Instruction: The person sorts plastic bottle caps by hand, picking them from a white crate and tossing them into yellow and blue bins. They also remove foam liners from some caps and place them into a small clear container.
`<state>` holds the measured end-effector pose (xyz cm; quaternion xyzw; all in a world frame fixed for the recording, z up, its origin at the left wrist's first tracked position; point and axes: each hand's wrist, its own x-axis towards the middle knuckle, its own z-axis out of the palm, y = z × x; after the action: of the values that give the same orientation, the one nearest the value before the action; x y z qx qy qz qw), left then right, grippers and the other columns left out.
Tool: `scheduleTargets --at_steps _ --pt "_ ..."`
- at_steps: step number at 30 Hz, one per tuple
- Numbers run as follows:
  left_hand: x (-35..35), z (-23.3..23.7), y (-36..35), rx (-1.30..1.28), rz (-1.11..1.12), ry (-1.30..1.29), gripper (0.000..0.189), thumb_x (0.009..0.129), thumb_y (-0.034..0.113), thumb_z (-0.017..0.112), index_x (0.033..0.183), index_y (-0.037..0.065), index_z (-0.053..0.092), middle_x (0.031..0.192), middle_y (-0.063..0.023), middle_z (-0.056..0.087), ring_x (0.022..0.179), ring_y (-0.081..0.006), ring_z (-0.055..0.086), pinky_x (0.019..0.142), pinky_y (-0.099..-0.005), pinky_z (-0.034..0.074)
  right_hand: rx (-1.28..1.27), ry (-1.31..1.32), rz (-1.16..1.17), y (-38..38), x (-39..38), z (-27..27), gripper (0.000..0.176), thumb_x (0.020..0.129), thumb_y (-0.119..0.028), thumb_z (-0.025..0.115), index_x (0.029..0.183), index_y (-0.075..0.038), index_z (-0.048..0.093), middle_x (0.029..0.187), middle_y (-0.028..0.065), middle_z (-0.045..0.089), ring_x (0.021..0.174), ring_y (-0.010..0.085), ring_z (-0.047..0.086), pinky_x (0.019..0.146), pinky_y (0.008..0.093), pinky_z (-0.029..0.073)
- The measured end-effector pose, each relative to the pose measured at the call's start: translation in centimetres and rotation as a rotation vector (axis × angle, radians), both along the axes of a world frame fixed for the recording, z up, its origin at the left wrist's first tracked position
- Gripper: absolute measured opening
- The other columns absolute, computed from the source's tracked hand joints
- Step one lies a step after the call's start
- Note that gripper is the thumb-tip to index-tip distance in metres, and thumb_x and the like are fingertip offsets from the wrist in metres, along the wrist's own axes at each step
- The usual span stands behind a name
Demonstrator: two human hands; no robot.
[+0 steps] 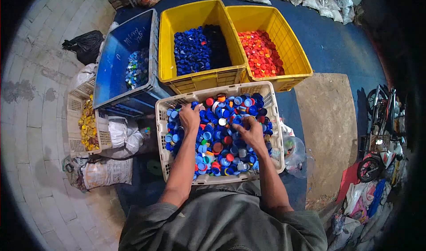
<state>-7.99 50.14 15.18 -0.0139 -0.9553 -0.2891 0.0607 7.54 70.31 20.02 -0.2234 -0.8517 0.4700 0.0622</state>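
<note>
A cream plastic crate (280, 155) in front of me is full of loose bottle caps (217, 135), mostly blue, with red, white, green and orange ones among them. Over the left half of the crate, my left hand (191, 118) reaches into the caps with its fingers bent and the thumb drawn close to them. My right hand (253, 134) is at the right side of the heap, fingers curled and thumb to the left. Whatever either hand pinches is too small and covered to make out.
Beyond the crate stand a blue bin (153, 37) with mixed caps, a yellow bin (191, 9) with dark blue caps and another yellow bin (290, 51) with red caps. A basket (105, 133) of yellow caps and sacks (108, 173) lie left. A motorbike (377, 149) stands right.
</note>
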Motion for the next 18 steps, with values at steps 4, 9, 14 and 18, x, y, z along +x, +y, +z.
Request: scheduleTargets --at_steps 4,9,14,18 --pt "-0.7 -1.3 -0.2 0.033 0.027 0.009 0.035 0.075 0.032 0.077 0.086 0.0 0.071 0.082 -0.0243 0.067 0.077 -0.0417 0.064 0.069 -0.0462 0.05 -0.095 -0.096 0.016 -1.7 0.6 2.2 0.051 0.073 -0.032 0.08 0.106 0.003 0.064 0.075 0.0133 0.065 0.068 0.0198 0.062 0.063 0.0337 0.05" --pt "-0.4 -2.2 -1.6 0.173 0.001 0.252 0.035 0.076 0.031 0.078 0.087 -0.001 0.071 0.081 -0.0181 0.069 0.069 -0.0308 0.066 0.06 -0.0406 0.05 -0.181 -0.042 0.05 -2.7 0.5 1.5 0.043 0.075 -0.028 0.08 0.101 0.002 0.063 0.071 0.0069 0.06 0.065 0.0158 0.059 0.059 0.0311 0.047" --pt "1.1 2.2 -2.7 1.175 0.06 -0.427 0.018 0.087 0.017 0.071 0.099 0.004 0.069 0.08 -0.0004 0.064 0.056 -0.0031 0.049 0.043 -0.0198 0.033 -0.931 -0.034 0.006 -3.0 0.3 2.2 0.031 0.081 -0.025 0.075 0.097 -0.003 0.06 0.073 -0.0025 0.052 0.063 0.0082 0.052 0.058 0.026 0.044" --pt "3.2 4.1 -4.0 1.717 -0.093 -0.675 0.021 0.091 0.013 0.064 0.109 0.004 0.059 0.087 -0.0026 0.062 0.052 -0.0041 0.043 0.041 -0.0181 0.03 -1.522 0.074 0.126 -2.8 0.0 1.0 0.025 0.084 -0.013 0.059 0.106 -0.004 0.054 0.08 0.0041 0.053 0.069 0.0149 0.054 0.061 0.028 0.045"
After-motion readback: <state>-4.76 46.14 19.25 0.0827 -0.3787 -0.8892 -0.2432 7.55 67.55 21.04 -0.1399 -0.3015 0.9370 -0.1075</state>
